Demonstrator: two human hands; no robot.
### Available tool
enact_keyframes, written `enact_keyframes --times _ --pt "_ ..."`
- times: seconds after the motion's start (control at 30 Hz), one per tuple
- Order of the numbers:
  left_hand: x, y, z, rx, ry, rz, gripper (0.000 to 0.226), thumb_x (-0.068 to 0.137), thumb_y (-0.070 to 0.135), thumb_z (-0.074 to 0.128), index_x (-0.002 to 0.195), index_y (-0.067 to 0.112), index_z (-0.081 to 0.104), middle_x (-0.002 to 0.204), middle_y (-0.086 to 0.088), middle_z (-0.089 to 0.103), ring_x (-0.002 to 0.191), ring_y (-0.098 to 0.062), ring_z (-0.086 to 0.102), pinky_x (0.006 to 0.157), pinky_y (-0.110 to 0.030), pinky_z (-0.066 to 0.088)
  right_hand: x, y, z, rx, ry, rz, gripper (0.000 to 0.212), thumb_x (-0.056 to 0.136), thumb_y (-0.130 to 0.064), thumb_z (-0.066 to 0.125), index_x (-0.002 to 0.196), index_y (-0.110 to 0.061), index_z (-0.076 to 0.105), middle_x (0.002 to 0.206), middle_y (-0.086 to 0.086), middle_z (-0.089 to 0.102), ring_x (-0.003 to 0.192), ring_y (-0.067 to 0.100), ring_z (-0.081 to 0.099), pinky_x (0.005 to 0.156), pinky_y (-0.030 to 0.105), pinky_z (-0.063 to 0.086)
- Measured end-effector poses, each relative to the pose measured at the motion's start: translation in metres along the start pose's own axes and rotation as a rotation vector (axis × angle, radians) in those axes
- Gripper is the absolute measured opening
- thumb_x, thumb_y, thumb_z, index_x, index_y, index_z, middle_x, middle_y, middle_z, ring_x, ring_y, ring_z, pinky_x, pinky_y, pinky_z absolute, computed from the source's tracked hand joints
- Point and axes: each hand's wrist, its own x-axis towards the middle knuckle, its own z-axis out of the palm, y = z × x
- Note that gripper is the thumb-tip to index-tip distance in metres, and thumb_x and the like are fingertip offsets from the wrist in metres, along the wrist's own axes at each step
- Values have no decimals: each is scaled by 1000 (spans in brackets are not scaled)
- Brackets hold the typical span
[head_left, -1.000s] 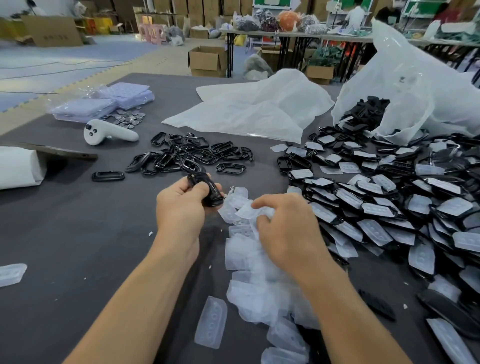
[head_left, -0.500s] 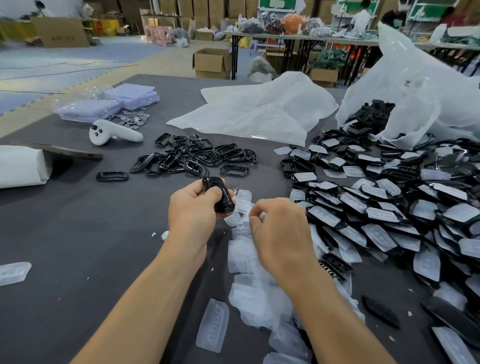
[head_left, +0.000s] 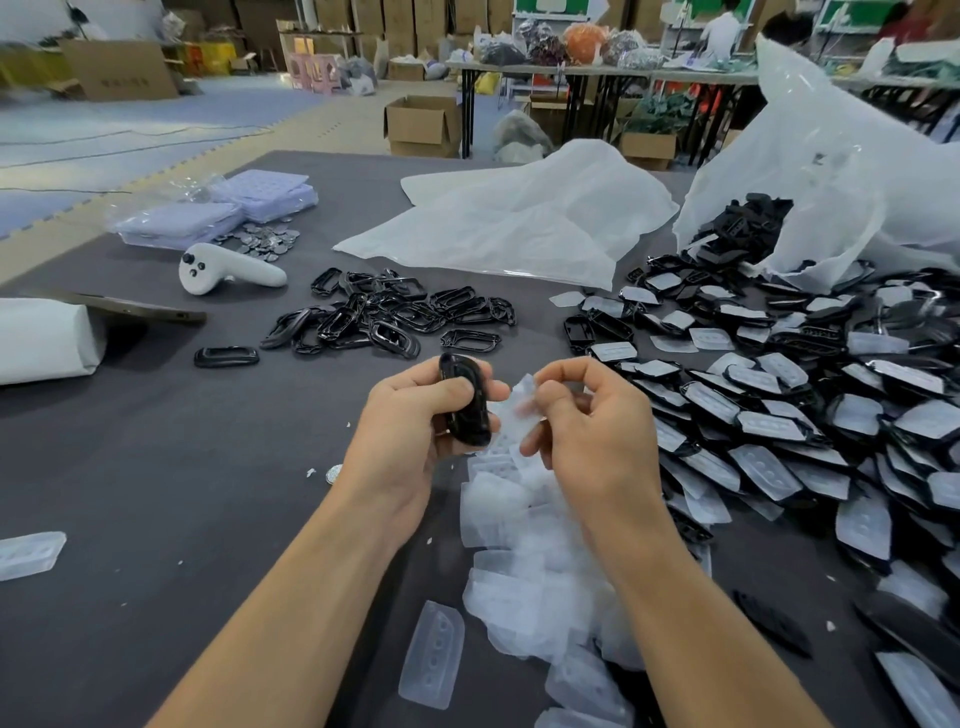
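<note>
The left hand (head_left: 410, 431) grips the hard, slick-looking black shell (head_left: 465, 400) by its sides. At its 3 o'clock, the right hand (head_left: 592, 431) pinches a light, clear pad (head_left: 522, 402) by the edge. It should bend easily.

Right hand (head_left: 597, 431) up off clear pile (head_left: 530, 551)

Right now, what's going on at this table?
A person's left hand grips a black shell while the right hand pinches a clear pad right beside it, above a pile of clear pads. Loose black frames lie beyond the hands; a heap of black parts with clear pads spreads on the right.
</note>
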Motion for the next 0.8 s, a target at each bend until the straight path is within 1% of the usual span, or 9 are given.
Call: enact_keyframes --times 0.07,0.17,0.3,0.37,0.43,0.57,0.67,0.73,0.8 --pt "-1 0 1 54 -55 -26 32 96 3 55 86 19 81 101 -8 80 65 -17 70 56 -23 55 1 2 0 5 -3 2 24 96 -13 58 91 -32 71 72 0 75 54 18 70 58 33 47" --pt "-3 0 5 131 -58 -58 30 94 1 56 91 17 82 101 -8 80 65 -16 70 54 -22 53 2 3 -1 2 -7 24 23 96 -14 62 96 -31 76 67 0 75 60 13 71 65 34 50" --pt "-1 -3 7 132 26 -77 29 93 -1 60 91 16 83 86 -7 78 66 -18 69 52 -23 54 1 -3 0 86 -16 70 21 94 -8 66 89 -24 79 68 2 75 57 11 68 55 24 50" --pt "0 -5 8 133 41 -65 29 93 -2 61 91 16 83 82 -8 77 66 -17 68 53 -25 55 0 -6 0 132 -28 88 20 93 -6 66 85 -20 78 67 3 75 56 11 67 52 21 49" --pt "-1 -7 9 156 51 -36 28 94 -1 61 91 17 83 81 -8 77 67 -17 67 54 -25 55 -1 -8 -1 148 -50 99 19 92 -6 67 82 -18 77 66 4 74 56 13 66 50 21 48" --pt "0 -8 7 236 100 21 31 92 -1 60 89 21 83 73 -3 73 61 -14 60 52 -23 50 -2 -11 -3 165 -109 76 15 87 -7 74 76 -16 77 62 2 70 53 12 65 51 19 47" --pt "1 -8 6 284 118 112 34 91 -2 62 87 25 83 74 -2 76 64 -12 62 56 -23 52 -1 -12 -6 196 -145 62 11 85 -7 78 77 -15 78 64 2 70 52 11 62 52 17 46" --pt "2 -7 5 360 125 214 31 88 7 64 87 32 82 73 0 77 65 -10 64 59 -23 54 0 -12 -6 163 -148 52 11 85 -8 79 78 -17 79 66 0 72 55 10 62 54 18 47" --pt "1 -7 4 472 101 287 28 83 19 62 88 39 80 74 4 78 68 -10 68 68 -33 59 0 -10 -8 58 -159 16 14 85 -7 77 80 -20 80 68 -3 73 59 7 62 58 19 49"
